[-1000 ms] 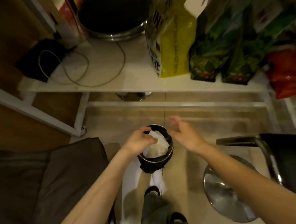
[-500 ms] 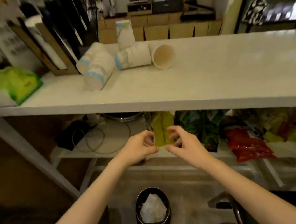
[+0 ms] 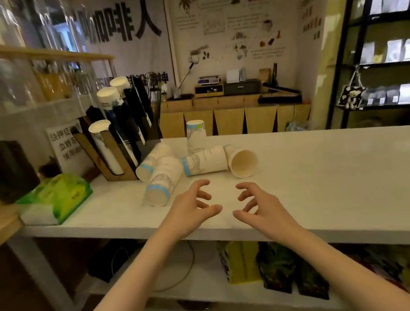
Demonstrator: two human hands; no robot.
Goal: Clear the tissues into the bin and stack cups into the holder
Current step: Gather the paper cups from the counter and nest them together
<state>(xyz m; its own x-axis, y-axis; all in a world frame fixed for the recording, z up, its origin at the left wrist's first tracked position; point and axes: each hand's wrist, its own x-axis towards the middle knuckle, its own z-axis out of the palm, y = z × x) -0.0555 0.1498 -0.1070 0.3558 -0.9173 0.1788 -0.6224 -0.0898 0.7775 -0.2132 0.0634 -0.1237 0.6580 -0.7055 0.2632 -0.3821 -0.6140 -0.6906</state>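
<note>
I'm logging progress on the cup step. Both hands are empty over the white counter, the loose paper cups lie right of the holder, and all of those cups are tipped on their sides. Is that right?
Not quite: one paper cup stands upside down behind the tipped ones, as the head view shows. The rest holds: left hand and right hand are empty over the white counter, and the cups sit right of the holder.

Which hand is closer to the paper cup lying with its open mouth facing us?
Right. The right hand hovers open just below the open-mouthed cup, slightly to its right. The left hand, also open and empty, sits farther to the cup's left, nearer the blue-banded cup.
</note>
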